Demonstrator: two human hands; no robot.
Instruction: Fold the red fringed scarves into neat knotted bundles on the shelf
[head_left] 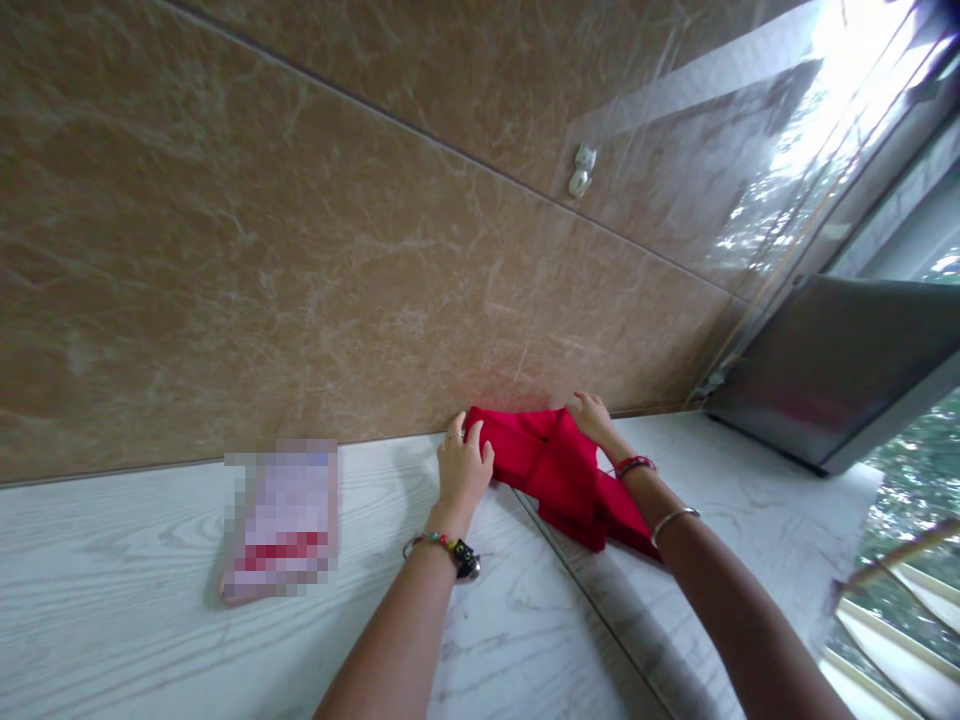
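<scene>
A bright red cloth [547, 455], partly folded, lies on the pale surface close against the brown wall. My left hand [463, 465] has its fingers curled over the left end of the cloth. At the cloth's upper right edge, my right hand [590, 416] pinches the fabric. Part of the cloth trails off to the lower right and passes behind my right forearm. Whether it is a garment or a plain piece of fabric cannot be made out.
A flat, pixelated object with a pinkish edge [289, 515] lies to the left. The brown marbled tile wall [300, 250] rises behind the pale wood-grain surface [112, 600]. A small white figure [582, 170] sits on the wall. At right stands a dark grey panel [832, 370].
</scene>
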